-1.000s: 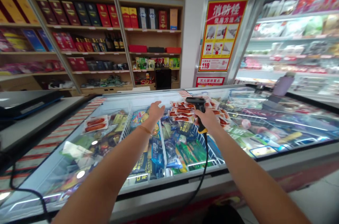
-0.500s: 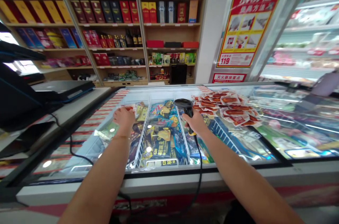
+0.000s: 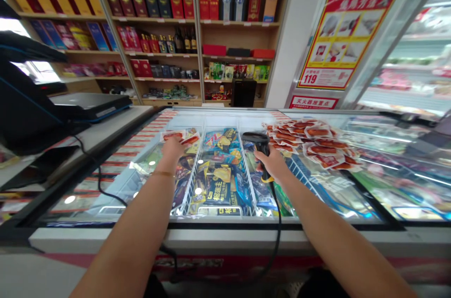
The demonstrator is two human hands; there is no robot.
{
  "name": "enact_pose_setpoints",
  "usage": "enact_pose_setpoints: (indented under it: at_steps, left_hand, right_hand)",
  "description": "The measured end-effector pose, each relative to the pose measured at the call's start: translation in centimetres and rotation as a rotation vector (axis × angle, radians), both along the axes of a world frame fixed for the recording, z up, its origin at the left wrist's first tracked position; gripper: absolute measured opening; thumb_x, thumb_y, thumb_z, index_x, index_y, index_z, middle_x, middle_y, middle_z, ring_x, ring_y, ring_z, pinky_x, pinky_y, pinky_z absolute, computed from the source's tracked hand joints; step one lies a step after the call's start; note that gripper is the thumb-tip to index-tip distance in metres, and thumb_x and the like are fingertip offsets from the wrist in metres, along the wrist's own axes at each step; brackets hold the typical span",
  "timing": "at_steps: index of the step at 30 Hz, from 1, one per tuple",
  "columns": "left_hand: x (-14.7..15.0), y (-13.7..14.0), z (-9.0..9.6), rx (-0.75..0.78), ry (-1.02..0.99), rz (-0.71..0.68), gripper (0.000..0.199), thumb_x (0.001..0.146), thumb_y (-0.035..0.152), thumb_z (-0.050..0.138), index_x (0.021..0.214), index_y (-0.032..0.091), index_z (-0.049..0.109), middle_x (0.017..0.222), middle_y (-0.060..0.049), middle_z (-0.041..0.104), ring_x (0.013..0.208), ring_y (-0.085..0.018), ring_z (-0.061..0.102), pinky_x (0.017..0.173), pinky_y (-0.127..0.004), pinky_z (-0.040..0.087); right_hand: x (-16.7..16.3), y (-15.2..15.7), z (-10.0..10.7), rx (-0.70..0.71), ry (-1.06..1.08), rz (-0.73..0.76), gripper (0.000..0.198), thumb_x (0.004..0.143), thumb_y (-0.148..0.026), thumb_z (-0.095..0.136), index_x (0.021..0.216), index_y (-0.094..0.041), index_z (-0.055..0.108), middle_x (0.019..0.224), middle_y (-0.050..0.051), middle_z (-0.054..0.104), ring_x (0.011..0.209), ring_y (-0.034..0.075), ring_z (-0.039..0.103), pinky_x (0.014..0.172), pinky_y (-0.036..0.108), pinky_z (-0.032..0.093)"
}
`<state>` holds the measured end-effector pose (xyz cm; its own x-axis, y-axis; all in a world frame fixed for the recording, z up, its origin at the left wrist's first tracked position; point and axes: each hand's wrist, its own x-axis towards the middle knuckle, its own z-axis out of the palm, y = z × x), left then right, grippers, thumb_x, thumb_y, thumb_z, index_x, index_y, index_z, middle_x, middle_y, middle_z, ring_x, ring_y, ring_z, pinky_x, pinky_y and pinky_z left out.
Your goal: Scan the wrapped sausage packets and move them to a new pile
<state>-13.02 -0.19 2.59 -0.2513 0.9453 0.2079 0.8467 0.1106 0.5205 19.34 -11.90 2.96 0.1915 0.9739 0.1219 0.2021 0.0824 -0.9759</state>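
Note:
My right hand (image 3: pixel 273 161) is wrapped around the handle of a black barcode scanner (image 3: pixel 256 137), raised over the glass lid of a chest freezer. Its cable hangs down the freezer front. To the left, my left hand (image 3: pixel 172 150) is at two wrapped sausages: one red sausage pack (image 3: pixel 172 135) shows beyond the fingers, and another sausage pack (image 3: pixel 191 140) slants out to their right. The fingers look closed on the right-hand pack, though the fingertips are partly hidden. A loose pile of similar sausage packs (image 3: pixel 319 143) lies on the glass right of the scanner.
Under the freezer glass (image 3: pixel 120 185), white wire baskets hold bagged frozen goods (image 3: pixel 218 180). A column of sausage packs (image 3: pixel 130 155) runs along the lid's left side. A scale (image 3: pixel 95 108) stands on the left counter, with a black cable (image 3: pixel 100 185) trailing over the glass.
The view has shifted, so the scene sits farther right. By my left hand two sausage packs now show, where one was partly covered before. My right hand still grips the scanner.

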Motion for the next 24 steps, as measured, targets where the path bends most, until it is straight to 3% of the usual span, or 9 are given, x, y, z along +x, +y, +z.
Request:
enact_pose_setpoints:
  at_steps: [4, 8, 11, 17, 24]
  left_hand:
    - [1.9, -0.2, 0.0, 0.007, -0.167, -0.152, 0.019, 0.069, 0.034, 0.077, 0.078, 0.017, 0.073, 0.067, -0.005, 0.068, 0.079, -0.027, 0.069, 0.076, -0.034, 0.051]
    - [4.4, -0.6, -0.3, -0.019, -0.603, -0.215, 0.019, 0.07, 0.026, 0.077, 0.086, 0.016, 0.076, 0.062, -0.002, 0.067, 0.066, -0.019, 0.067, 0.07, -0.03, 0.054]
    - [5.7, -0.8, -0.6, -0.063, -0.902, -0.218, 0.01, 0.073, 0.021, 0.074, 0.081, 0.014, 0.075, 0.058, -0.001, 0.065, 0.059, -0.015, 0.064, 0.069, -0.029, 0.056]
    - [6.6, -0.8, -0.6, 0.062, -1.037, -0.203, 0.013, 0.072, 0.022, 0.073, 0.083, 0.014, 0.075, 0.063, 0.0, 0.068, 0.068, -0.014, 0.068, 0.068, -0.026, 0.058]
    - [6.7, -1.0, -0.3, 0.152, -1.058, -0.234, 0.018, 0.074, 0.021, 0.072, 0.089, 0.014, 0.077, 0.073, -0.001, 0.071, 0.074, -0.016, 0.069, 0.072, -0.03, 0.059]
  right_hand:
    - [-0.3, -0.2, -0.1, -0.013, -0.046, 0.014, 0.025, 0.073, -0.035, 0.064, 0.087, -0.02, 0.05, 0.06, -0.005, 0.06, 0.038, 0.012, 0.057, 0.04, 0.023, 0.045]
    - [-0.9, -0.7, -0.3, -0.023, -0.1, 0.057, 0.026, 0.074, -0.039, 0.063, 0.089, -0.02, 0.052, 0.061, -0.004, 0.061, 0.039, 0.013, 0.058, 0.042, 0.024, 0.046]
    - [-1.5, -1.3, 0.0, -0.021, -0.124, 0.093, 0.028, 0.075, -0.041, 0.064, 0.091, -0.021, 0.052, 0.063, -0.004, 0.062, 0.041, 0.014, 0.059, 0.042, 0.025, 0.047]
    - [-2.3, -2.4, 0.8, -0.002, -0.12, 0.17, 0.027, 0.074, -0.04, 0.065, 0.088, -0.022, 0.051, 0.064, -0.003, 0.062, 0.041, 0.013, 0.057, 0.043, 0.025, 0.047]
    - [-2.9, -2.9, 0.6, 0.016, -0.14, 0.219, 0.024, 0.077, -0.039, 0.063, 0.087, -0.021, 0.05, 0.058, -0.004, 0.059, 0.041, 0.014, 0.057, 0.046, 0.026, 0.048]
